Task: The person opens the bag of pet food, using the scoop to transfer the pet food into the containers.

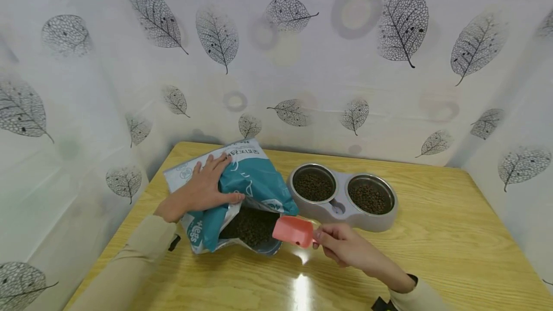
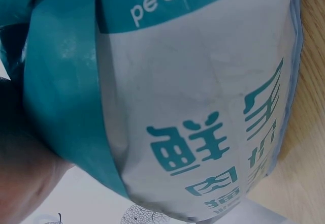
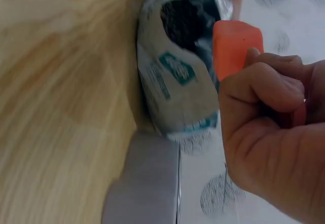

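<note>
A teal-and-white pet food bag (image 1: 259, 172) lies on its side, its mouth facing the front and showing brown kibble (image 1: 252, 227) inside. My left hand (image 1: 207, 188) rests on top of the bag with fingers spread and thumb stretched along the folded edge of the mouth. Just right of that mouth, my right hand (image 1: 345, 246) grips the handle of a pink scoop (image 1: 294, 231). A small dark speck shows on the scoop; the rest of its inside looks bare. In the right wrist view the scoop (image 3: 236, 49) stands out past my curled fingers.
Behind the scoop stands a grey double pet feeder (image 1: 376, 224) with two metal bowls, a left bowl (image 1: 298, 197) and a right bowl (image 1: 394, 200), both holding kibble. The wooden table (image 1: 453, 253) meets a leaf-patterned curtain (image 1: 328, 76) at the back and sides.
</note>
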Action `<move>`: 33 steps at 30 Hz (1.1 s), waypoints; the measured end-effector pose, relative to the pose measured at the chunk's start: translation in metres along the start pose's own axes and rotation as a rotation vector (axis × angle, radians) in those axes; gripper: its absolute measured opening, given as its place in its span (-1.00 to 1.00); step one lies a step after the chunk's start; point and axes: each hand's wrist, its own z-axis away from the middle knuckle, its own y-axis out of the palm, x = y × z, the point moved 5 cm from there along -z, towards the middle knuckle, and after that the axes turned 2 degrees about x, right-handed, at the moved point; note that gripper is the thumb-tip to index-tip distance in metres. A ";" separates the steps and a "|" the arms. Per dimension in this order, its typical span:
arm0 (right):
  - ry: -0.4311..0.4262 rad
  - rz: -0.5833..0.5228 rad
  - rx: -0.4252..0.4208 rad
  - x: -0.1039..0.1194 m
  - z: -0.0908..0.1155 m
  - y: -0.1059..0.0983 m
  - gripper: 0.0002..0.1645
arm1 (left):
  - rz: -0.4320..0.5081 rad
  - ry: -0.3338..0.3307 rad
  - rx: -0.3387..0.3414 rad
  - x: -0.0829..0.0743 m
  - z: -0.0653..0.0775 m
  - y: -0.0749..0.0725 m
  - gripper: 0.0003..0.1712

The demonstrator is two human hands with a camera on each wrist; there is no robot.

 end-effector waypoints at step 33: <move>-0.087 0.292 -0.139 -0.005 -0.067 0.066 -0.52 | -0.012 -0.008 0.004 -0.002 -0.001 -0.001 0.31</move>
